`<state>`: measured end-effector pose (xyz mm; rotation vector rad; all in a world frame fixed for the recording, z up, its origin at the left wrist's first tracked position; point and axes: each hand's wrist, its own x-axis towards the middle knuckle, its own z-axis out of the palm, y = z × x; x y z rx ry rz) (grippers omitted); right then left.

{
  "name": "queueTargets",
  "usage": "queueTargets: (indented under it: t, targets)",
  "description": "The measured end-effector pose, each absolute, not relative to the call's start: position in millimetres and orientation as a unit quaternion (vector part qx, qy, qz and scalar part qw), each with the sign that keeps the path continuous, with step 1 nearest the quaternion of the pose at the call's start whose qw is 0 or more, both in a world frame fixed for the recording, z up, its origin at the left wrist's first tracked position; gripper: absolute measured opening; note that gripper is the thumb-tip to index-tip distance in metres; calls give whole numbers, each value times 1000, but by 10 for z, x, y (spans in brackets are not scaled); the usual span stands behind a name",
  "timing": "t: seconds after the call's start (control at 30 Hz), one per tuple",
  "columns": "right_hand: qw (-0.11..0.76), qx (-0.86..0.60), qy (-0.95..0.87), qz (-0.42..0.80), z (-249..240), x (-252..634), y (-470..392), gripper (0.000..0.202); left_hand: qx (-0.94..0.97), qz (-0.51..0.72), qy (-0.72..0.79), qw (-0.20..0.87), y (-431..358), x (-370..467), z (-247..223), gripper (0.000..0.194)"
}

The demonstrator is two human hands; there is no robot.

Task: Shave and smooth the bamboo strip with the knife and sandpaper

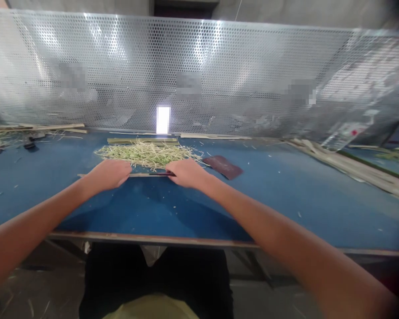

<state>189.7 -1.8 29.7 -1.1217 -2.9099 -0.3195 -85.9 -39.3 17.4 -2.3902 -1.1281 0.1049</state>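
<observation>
My left hand (110,174) is closed round a thin pale strip (139,175) that lies level in front of me, its end showing left of the wrist. My right hand (185,172) is closed on a dark, narrow tool (161,174), which points left along the strip. Just beyond both hands lies a heap of pale green shavings (149,153). A dark brown sheet (223,166) rests flat to the right of my right hand.
Flat strips (142,141) lie behind the heap on the blue table (199,212). A perforated metal screen (186,57) stands along the back. At right are long strips (359,170) and a clear bottle (346,135); more strips (53,127) lie far left.
</observation>
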Motion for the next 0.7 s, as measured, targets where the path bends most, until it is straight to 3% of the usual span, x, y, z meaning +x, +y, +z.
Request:
queueTargets:
  t: [0.27,0.5,0.7]
  targets:
    - [-2,-350,-927,-132,348,1868,71,12,-863,59,-442,238,-131,-805,245,18]
    - [-19,-304,-946,-112,506,2095,-785,14,-895,-4,-346,281,-759,-798,267,18]
    - [-51,-251,-964,-74,365,2275,-1163,12,-924,-21,-284,255,-1168,-719,157,17]
